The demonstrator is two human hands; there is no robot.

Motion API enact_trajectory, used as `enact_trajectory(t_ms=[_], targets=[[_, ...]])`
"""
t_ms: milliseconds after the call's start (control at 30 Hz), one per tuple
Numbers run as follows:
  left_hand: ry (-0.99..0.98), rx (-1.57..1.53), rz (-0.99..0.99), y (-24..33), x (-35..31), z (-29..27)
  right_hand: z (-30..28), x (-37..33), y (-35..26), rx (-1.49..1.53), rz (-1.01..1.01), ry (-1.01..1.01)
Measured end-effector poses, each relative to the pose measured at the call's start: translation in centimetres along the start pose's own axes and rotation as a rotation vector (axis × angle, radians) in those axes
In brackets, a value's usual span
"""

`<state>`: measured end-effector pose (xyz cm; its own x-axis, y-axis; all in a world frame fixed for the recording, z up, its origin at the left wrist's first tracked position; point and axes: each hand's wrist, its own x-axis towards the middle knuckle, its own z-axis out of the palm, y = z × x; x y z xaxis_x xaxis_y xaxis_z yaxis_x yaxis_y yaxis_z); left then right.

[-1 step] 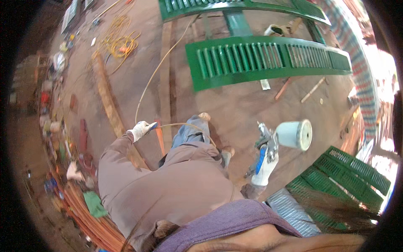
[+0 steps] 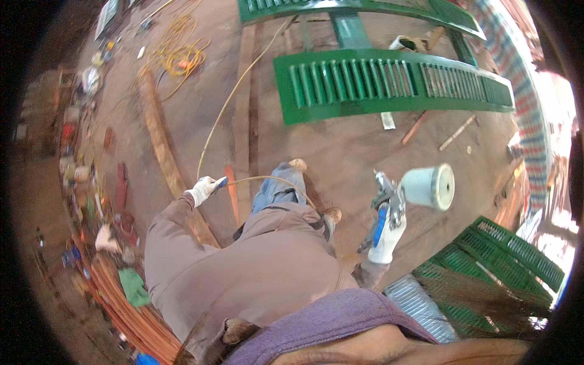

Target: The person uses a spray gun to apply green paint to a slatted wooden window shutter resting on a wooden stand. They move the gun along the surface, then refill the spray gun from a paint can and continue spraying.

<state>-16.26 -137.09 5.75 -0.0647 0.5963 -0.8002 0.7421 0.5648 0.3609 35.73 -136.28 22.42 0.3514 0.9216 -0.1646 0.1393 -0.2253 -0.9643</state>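
Observation:
A silver paint spray gun (image 2: 389, 198) with a pale cup (image 2: 429, 187) on its side is gripped in my right hand (image 2: 387, 237), which wears a white and blue glove. My left hand (image 2: 206, 187), gloved likewise, is closed around a thin tan hose (image 2: 214, 129). That hose runs up toward the far panels on one side of the hand and back past my legs on the other. Beyond my hands stands a glossy green louvred panel (image 2: 350, 114), raised above the floor and apart from the spray gun. Another green louvred panel (image 2: 365, 7) lies farther off.
More green louvred panels (image 2: 486, 258) and a silvery one (image 2: 420, 307) lean at lower right. A wooden beam (image 2: 159, 137) lies on the floor at left, near a coiled yellow cord (image 2: 182, 58). Reddish pipes (image 2: 125, 304) lie at lower left. A striped sheet (image 2: 528, 121) hangs at right.
The view has shifted slightly, so the panels sit a little higher and farther right in the picture. Both hands keep their hold on the hose and the spray gun.

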Motion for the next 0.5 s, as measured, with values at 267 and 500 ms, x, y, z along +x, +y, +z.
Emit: enact_trajectory(t_ms=[267, 500], targets=[[0.114, -1.182, -0.482, -9.7, -19.3, 36.2, -3.4, 4.1, 2.7, 0.061, -0.135, -0.473], [0.200, -1.557, -0.268, -5.0, -20.2, 45.6, -2.4, 5.3, 2.5, 0.110, -0.157, -0.685]])
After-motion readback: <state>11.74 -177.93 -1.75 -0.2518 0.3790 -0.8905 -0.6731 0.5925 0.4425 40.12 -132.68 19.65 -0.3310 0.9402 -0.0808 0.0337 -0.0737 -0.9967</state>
